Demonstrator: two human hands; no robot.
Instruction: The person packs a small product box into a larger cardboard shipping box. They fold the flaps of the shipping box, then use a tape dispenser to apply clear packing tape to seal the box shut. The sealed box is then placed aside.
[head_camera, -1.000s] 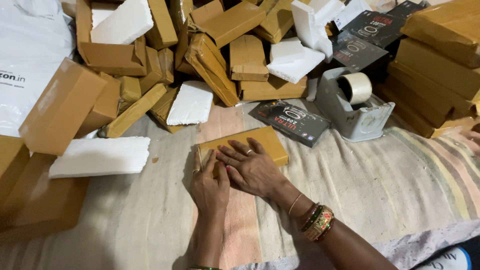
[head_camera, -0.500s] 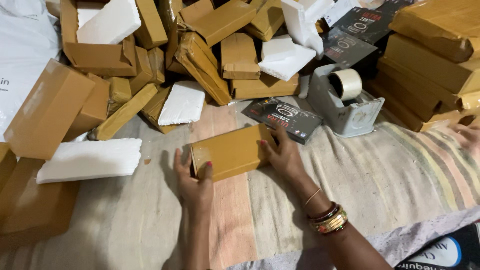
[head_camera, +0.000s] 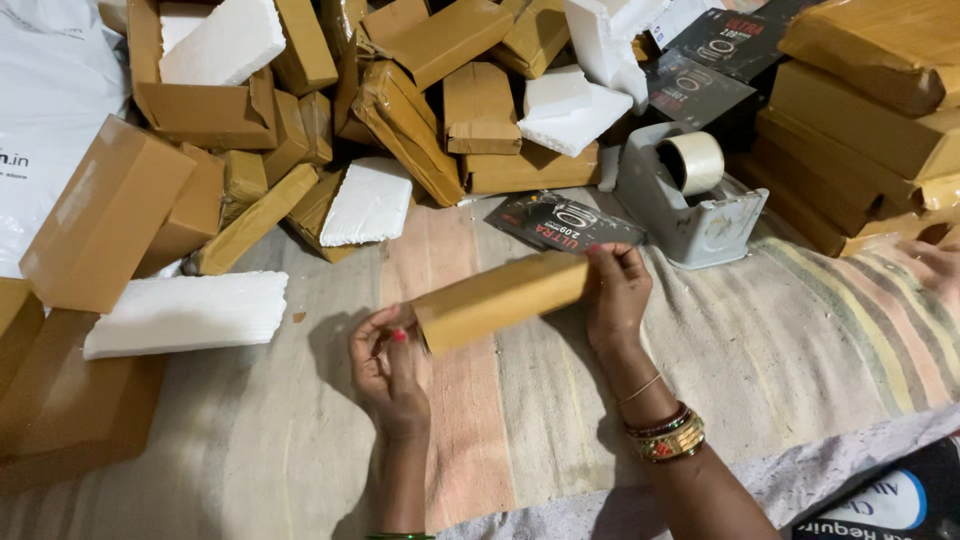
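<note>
The brown box (head_camera: 500, 298) is held tilted above the striped cloth (head_camera: 800, 330), left hand (head_camera: 385, 365) fingers gripping its lower end, right hand (head_camera: 615, 295) fingers gripping its upper end, just before the black packet (head_camera: 562, 222) and grey tape dispenser (head_camera: 690, 195).

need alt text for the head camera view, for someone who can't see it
Two bare hands hold a flat brown cardboard box up off a striped cloth, the left hand at its lower end and the right hand at its upper end. Behind it lie piled brown boxes, white foam slabs and a grey tape dispenser.
</note>
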